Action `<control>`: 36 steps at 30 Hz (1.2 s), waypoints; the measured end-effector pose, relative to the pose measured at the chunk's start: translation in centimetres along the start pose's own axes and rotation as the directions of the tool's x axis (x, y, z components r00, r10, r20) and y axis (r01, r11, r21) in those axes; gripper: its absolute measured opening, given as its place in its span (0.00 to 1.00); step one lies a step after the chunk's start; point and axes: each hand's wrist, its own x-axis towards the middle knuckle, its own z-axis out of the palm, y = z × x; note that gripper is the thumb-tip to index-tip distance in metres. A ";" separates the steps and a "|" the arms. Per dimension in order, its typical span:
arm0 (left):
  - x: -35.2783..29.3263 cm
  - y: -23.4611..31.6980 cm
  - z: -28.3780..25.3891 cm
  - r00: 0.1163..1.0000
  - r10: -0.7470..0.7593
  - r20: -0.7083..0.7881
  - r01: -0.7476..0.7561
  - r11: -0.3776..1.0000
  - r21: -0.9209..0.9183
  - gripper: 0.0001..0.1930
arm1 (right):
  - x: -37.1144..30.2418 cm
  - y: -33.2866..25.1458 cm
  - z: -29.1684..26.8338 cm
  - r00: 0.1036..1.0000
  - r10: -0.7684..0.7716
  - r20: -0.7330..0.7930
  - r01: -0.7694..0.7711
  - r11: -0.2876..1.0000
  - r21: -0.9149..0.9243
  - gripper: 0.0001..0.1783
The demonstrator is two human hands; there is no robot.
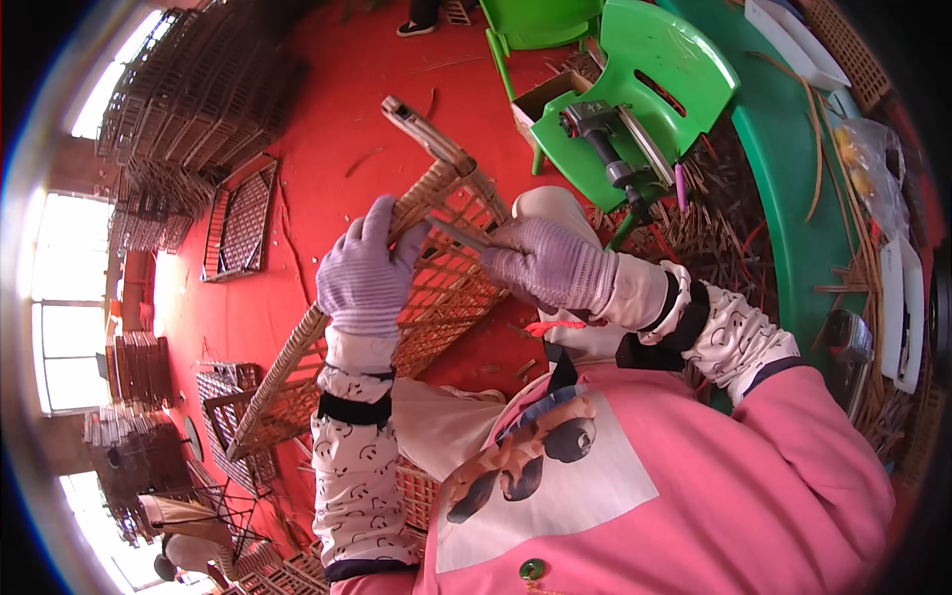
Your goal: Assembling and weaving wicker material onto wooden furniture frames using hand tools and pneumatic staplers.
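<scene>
A woven rattan lattice frame [451, 309] slants across my lap, with its wrapped corner and a short jutting leg [426, 134] pointing away from me. My left hand [367, 273], in a purple striped glove, is closed around the frame's upper rail. My right hand [555, 263], gloved alike, is closed on a narrow, flat grey strip-like tool [456, 233]. Its tip reaches the rail close to my left thumb; the end inside my fist is hidden. Below my right hand a small red piece [553, 326] shows, too little to name.
A green chair [684, 59] ahead right carries an air nail gun [600, 144], beside a cardboard box [535, 99]. Cut strips [729, 213] litter the floor there. Tall stacks of lattice frames [198, 109] stand left. A green table [783, 169] runs along my right, holding white trays [798, 40].
</scene>
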 end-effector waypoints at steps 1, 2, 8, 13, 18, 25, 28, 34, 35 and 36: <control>0.0 -0.3 0.0 0.998 -0.033 0.046 0.035 0.999 -0.032 0.21 | 0.3 -0.1 -0.5 0.998 -0.051 0.029 0.054 0.989 -0.136 0.17; 0.1 -0.5 0.0 0.999 -0.017 0.047 0.019 0.999 -0.032 0.21 | 0.7 -0.1 -1.0 0.993 -0.095 0.063 0.109 0.957 -0.267 0.18; 1.2 0.6 0.5 0.995 0.068 0.072 -0.059 0.991 -0.119 0.21 | 1.4 2.4 -4.3 0.968 -0.216 0.126 0.249 0.796 -0.551 0.16; 2.1 1.8 1.2 0.989 0.143 0.043 -0.136 0.982 -0.134 0.22 | 1.3 3.8 -3.8 0.991 -0.136 -0.019 0.111 0.873 -0.475 0.16; 1.9 0.6 1.7 0.987 0.159 0.019 -0.142 0.925 -0.353 0.22 | 1.1 2.5 -4.0 0.997 -0.074 0.028 0.079 0.962 -0.262 0.16; 1.1 0.5 -1.0 0.948 0.256 0.191 -0.161 0.899 -0.408 0.22 | 1.0 2.0 -5.0 0.952 -0.306 0.026 0.287 0.853 -0.437 0.13; 0.0 0.7 -1.7 0.934 0.331 0.134 -0.253 0.878 -0.406 0.22 | 1.1 -1.0 -4.5 0.970 -0.176 0.165 0.234 0.853 -0.466 0.16; -0.8 2.0 -2.6 0.959 0.211 0.191 -0.125 0.914 -0.387 0.19 | 1.1 1.7 -7.4 0.943 -0.216 0.255 0.331 0.701 -0.632 0.13; -1.0 2.0 -2.8 0.962 0.188 0.199 -0.109 0.930 -0.351 0.18 | 0.8 2.6 -8.0 0.936 -0.218 0.277 0.349 0.678 -0.647 0.13; -1.3 2.3 -2.7 0.970 0.162 0.183 -0.088 0.930 -0.358 0.18 | 0.3 3.9 -8.4 0.962 -0.248 0.117 0.270 0.774 -0.573 0.14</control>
